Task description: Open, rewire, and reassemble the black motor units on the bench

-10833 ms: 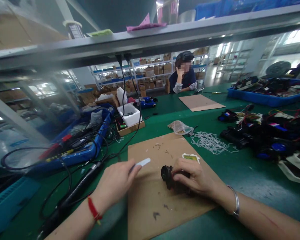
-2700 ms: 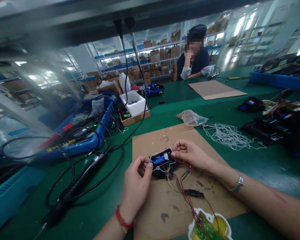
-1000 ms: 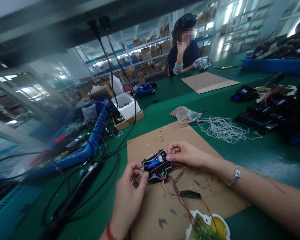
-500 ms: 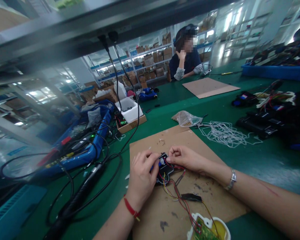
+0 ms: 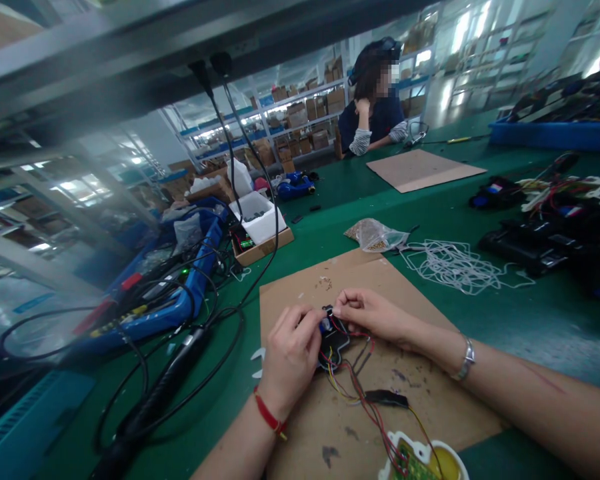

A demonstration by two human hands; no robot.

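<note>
A small black plastic housing (image 5: 334, 340) with a blue part inside lies on a brown cardboard sheet (image 5: 430, 407). My left hand (image 5: 290, 357) curls over its left side, fingers closed on it. My right hand (image 5: 367, 313) pinches at its top right edge. Red, yellow and black wires (image 5: 353, 387) run from the housing to a green circuit board in a yellow and white shell (image 5: 420, 463) at the bottom edge. A flat black piece (image 5: 386, 398) lies on the wires.
A black electric screwdriver (image 5: 165, 383) with its cable lies left of the cardboard. Behind stand a blue tray of tools (image 5: 170, 310), a white box (image 5: 257, 220), a plastic bag (image 5: 375, 235) and tangled white cord (image 5: 455, 267). Black parts (image 5: 540, 243) pile at right. A person (image 5: 373, 100) sits across.
My left hand has come over the housing from below and closed on its left side. My right hand stays pinched at its top edge. The view shifted slightly.
</note>
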